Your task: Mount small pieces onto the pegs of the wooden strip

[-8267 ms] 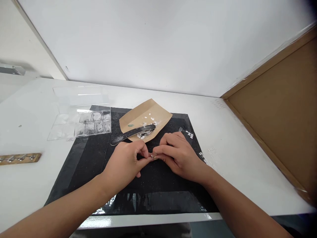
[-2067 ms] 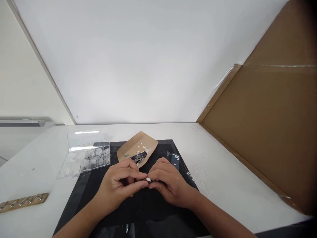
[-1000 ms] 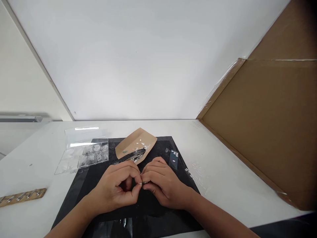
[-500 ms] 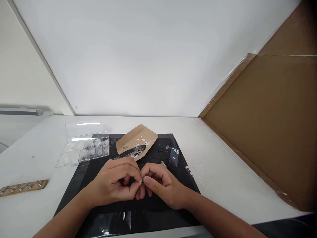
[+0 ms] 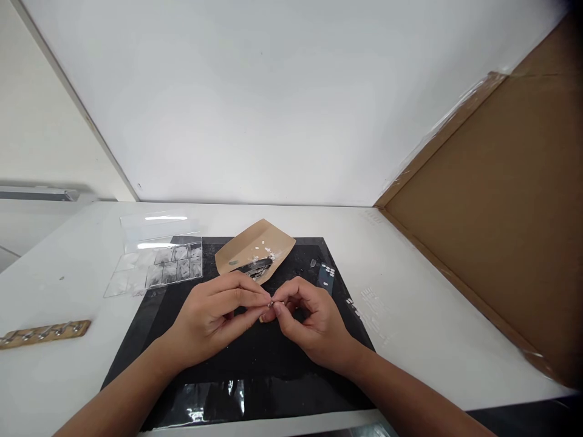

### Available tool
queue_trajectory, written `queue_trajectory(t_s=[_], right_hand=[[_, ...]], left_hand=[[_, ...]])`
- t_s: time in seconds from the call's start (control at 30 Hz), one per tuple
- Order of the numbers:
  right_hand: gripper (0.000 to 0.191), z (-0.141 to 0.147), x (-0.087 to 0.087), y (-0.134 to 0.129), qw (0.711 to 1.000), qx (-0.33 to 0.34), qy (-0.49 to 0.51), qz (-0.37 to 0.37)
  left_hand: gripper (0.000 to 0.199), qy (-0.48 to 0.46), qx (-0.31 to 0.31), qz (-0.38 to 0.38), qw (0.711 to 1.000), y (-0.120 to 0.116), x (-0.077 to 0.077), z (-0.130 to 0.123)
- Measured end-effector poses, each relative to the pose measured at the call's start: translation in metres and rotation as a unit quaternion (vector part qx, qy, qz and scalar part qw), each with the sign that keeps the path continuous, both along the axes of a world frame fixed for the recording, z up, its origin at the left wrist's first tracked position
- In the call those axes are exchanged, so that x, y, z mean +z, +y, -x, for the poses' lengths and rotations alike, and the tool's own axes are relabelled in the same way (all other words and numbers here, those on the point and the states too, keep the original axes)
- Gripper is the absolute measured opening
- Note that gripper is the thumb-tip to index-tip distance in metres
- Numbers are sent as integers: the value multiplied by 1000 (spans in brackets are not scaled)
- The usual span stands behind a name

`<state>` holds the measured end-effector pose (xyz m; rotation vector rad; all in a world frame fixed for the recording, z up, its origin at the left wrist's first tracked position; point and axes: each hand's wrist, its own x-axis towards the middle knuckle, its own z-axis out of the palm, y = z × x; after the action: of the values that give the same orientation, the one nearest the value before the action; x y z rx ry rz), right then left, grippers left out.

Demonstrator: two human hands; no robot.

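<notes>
Reaching in with forearms (image 5: 125, 385) slanted inward, with left hand (image 5: 212, 315) straight-fingered and right hand (image 5: 314, 321) more curled, both closed thumb-to-finger, pinching a mostly hidden tiny piece (image 5: 272, 304) at meeting fingertips, above a black mat (image 5: 268, 364), near a tan tray (image 5: 241, 246)

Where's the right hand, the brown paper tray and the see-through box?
Right hand (image 5: 322, 325): head view, on the back of the hand.
Brown paper tray (image 5: 241, 247): head view, on its bare paper.
See-through box (image 5: 155, 232): head view, on its open lid.
</notes>
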<state>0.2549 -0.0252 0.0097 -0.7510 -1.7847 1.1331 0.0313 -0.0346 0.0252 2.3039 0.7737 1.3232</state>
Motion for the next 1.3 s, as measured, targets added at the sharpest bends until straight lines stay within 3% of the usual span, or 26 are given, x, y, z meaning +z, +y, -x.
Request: queue_trajectory(t_s=[0.17, 0.4, 0.7, 0.97, 1.3], right_hand=[[6, -1, 1, 0, 995, -52, -43, -79], [4, -1, 0, 0, 982, -108, -95, -121], [5, 0, 7, -1, 962, -145, -138, -183], [8, 2, 7, 1, 940, -176, -156, -249], [14, 3, 5, 4, 929, -156, -166, -292]], left_hand=[[25, -15, 6, 56, 998, -2, 1, -4], [17, -19, 58, 140, 988, -6, 0, -11], [13, -39, 54, 258, 964, -9, -2, -12], [14, -11, 56, 255, 965, -10, -1, -15], [11, 10, 66, 251, 966, -9, -1, -17]])
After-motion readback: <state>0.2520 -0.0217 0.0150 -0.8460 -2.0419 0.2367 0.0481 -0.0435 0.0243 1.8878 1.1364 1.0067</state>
